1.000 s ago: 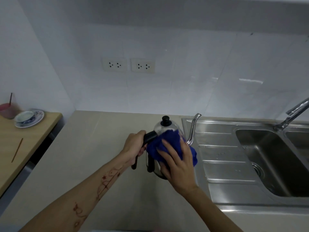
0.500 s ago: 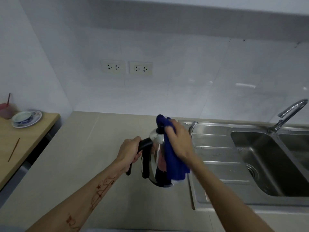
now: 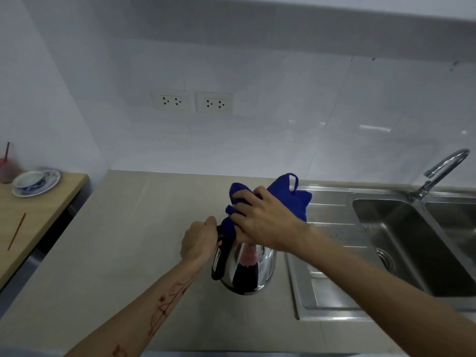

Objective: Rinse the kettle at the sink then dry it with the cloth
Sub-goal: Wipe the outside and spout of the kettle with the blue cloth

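The shiny round steel kettle (image 3: 244,269) hangs upright above the beige surface (image 3: 123,248), its black handle gripped by the left hand (image 3: 198,240), directly beneath the right hand (image 3: 265,222), whose fingers (image 3: 240,195) clutch the blue cloth (image 3: 286,199) over its top.

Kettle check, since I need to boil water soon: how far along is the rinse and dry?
Rinsing looks done: the kettle is held over the counter, away from the sink, and no water runs from the tap. Drying is in hand: the left hand grips the handle while the right hand presses the blue cloth over the top. The shiny lower body may need wiping.
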Motion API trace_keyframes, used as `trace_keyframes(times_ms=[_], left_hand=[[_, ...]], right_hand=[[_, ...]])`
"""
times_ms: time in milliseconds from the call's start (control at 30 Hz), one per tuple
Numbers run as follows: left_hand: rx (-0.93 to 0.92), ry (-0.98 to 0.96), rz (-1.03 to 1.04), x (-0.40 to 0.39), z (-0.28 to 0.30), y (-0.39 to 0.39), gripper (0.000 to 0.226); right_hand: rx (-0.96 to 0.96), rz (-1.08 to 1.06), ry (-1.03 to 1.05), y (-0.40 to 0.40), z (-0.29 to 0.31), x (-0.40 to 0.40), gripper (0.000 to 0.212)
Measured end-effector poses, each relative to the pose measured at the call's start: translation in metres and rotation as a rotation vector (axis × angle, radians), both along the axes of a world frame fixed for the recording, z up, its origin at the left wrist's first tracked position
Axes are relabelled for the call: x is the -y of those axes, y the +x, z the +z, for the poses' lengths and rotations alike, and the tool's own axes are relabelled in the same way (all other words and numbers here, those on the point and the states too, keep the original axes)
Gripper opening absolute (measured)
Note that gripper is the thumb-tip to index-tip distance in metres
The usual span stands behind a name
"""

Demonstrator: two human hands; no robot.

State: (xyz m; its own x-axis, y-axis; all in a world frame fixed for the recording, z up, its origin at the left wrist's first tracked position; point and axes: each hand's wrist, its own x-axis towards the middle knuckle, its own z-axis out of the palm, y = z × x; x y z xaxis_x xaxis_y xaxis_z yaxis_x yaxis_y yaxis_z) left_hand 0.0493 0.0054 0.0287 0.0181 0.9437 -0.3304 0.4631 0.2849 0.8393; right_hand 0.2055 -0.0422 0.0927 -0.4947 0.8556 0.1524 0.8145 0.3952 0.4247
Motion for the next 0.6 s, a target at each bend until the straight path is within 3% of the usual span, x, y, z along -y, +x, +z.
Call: trace_keyframes(times_ms=[133, 300, 433, 467, 600], left_hand=[[0.071, -0.013, 0.012, -0.008, 0.008, -0.002, 0.038], [0.255, -0.127, -0.012, -0.012, 0.022, -0.006, 0.033], [0.336, -0.147, -0.086, -0.027, 0.043, -0.001, 0.034], [0.335, -0.145, -0.096, -0.032, 0.048, -0.002, 0.034], [0.294, -0.148, -0.155, -0.043, 0.061, -0.002, 0.036]], right_hand=[[-0.258, -0.131, 0.237, -0.019, -0.035, 0.013, 0.030], [-0.510, -0.069, 0.286, 0.007, -0.057, 0.039, 0.051], [-0.975, -0.401, 0.428, -0.023, -0.047, 0.019, 0.059], [-0.970, -0.397, 0.486, -0.027, -0.049, 0.018, 0.056], [-0.596, -0.067, 0.481, 0.011, -0.054, 0.029, 0.052]])
